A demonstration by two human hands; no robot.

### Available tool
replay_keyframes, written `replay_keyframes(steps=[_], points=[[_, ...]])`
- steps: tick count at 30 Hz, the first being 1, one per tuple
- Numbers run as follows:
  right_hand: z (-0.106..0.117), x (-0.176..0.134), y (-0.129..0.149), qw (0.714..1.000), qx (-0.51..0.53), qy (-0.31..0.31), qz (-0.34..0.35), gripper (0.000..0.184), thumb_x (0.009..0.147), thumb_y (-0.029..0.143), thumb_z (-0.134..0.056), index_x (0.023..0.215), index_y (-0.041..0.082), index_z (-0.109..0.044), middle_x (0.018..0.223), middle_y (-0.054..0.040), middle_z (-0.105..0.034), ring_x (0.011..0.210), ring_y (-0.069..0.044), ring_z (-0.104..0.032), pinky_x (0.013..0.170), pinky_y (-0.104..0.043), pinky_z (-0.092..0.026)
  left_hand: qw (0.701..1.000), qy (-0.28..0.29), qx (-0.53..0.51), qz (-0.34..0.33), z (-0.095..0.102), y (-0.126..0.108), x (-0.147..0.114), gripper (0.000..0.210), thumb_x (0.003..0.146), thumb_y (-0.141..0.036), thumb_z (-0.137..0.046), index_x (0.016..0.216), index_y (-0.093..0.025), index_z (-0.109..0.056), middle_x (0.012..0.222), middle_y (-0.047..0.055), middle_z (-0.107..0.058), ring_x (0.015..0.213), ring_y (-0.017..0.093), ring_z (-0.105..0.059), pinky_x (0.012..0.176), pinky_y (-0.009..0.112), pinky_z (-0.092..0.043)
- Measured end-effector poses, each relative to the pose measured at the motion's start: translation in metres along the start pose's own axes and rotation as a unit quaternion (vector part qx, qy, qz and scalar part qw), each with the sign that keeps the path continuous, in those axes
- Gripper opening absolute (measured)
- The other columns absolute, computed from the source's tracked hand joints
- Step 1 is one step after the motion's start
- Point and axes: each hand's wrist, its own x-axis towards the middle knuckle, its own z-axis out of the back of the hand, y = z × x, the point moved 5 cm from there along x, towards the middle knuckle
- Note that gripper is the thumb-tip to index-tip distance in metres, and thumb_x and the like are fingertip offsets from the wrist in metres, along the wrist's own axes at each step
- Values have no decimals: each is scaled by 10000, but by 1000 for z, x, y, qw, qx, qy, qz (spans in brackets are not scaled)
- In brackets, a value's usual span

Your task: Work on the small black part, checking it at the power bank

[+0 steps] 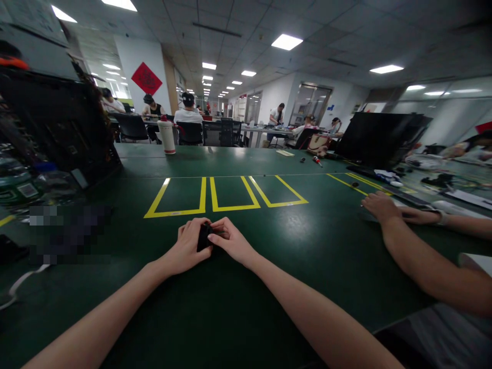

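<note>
A small black object (204, 237) is held between my two hands, low over the green table (246, 292); its kind cannot be made out. My left hand (189, 241) wraps round it from the left, thumb at the near side and fingers over the top. From the right, my right hand (230, 240) pinches at its edge with thumb and fingers. Much of the object is hidden behind my fingers. Just beyond my hands, yellow tape (236, 208) marks out several frames on the table.
At the right, a co-worker's hands (382, 206) rest on the table near another tape strip. A white bottle (166, 136) stands at the table's far edge. Dark monitors stand left and right (378, 138). Plastic bottles (54, 187) and a white cable (23, 284) are at the left.
</note>
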Motion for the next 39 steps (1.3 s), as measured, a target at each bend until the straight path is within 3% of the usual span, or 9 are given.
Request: replay_keyframes(steps=[6, 13, 19, 28, 35, 39], points=[[2, 1, -5, 999, -32, -15, -40, 294, 753, 330, -582, 1003, 196, -506, 1037, -57, -538, 978, -198, -527, 856, -397, -427, 1000, 10, -12, 8, -1, 2, 0, 473, 758, -301, -506, 1174, -221, -297, 1125, 76, -434, 1047, 261, -428, 903, 452, -319], [-4, -1, 1, 998, 12, 58, -15, 321, 701, 219, -643, 981, 216, -486, 1055, -27, -519, 991, -182, -531, 866, -378, -439, 1000, 16, -22, 12, 3, -3, -7, 480, 756, -308, -508, 1172, -206, -292, 1119, 87, -424, 1017, 255, -446, 876, 430, -341], [-4, 2, -3, 999, 24, 38, -6, 210, 741, 277, -600, 907, 215, -487, 966, -11, -554, 940, -168, -550, 847, -372, -444, 1000, 6, -22, -3, 6, -3, -9, 490, 736, -321, -532, 1158, -222, -303, 1111, 77, -425, 1014, 257, -441, 870, 420, -339], [-4, 4, -10, 999, -22, 12, -33, 296, 741, 320, -594, 990, 179, -516, 1017, -55, -553, 985, -180, -529, 892, -374, -409, 1000, -8, -12, -22, 3, 2, -10, 555, 689, -248, -577, 1164, -229, -291, 1100, 73, -434, 1036, 269, -430, 879, 429, -326], [-7, 3, -7, 998, 38, 43, -14, 323, 680, 224, -660, 951, 222, -485, 1006, -12, -546, 978, -169, -545, 879, -355, -428, 1000, 1, -21, -17, 4, 3, -10, 541, 690, -248, -576, 1156, -231, -302, 1099, 69, -433, 1024, 266, -437, 876, 421, -333], [-7, 2, -6, 999, 35, 31, -9, 247, 717, 270, -627, 917, 219, -492, 994, -16, -544, 967, -170, -550, 872, -361, -432, 1000, -1, -16, -24, 7, -1, -10, 530, 694, -236, -571, 1153, -229, -305, 1096, 67, -434, 1019, 258, -436, 881, 420, -332]])
